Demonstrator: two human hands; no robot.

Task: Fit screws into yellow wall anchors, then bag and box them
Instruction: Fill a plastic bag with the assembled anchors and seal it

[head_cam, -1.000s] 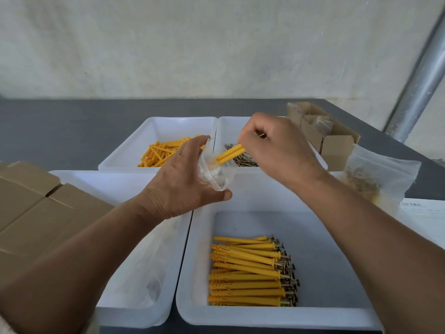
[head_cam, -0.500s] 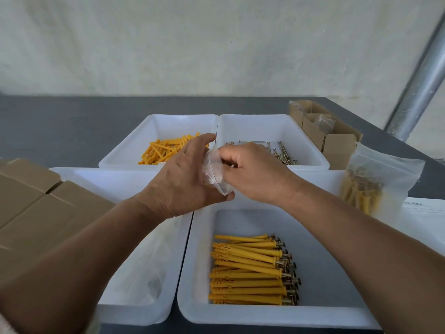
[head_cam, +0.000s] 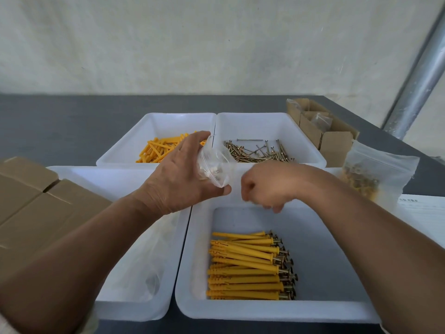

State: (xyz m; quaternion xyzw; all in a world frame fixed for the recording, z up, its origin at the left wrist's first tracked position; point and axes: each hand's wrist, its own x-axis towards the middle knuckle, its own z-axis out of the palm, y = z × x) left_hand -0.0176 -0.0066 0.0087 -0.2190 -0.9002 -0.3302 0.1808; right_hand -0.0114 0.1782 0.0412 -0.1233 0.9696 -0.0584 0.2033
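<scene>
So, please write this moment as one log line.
left hand: holds clear bag | right hand: blurred, by tray of assembled anchors
</scene>
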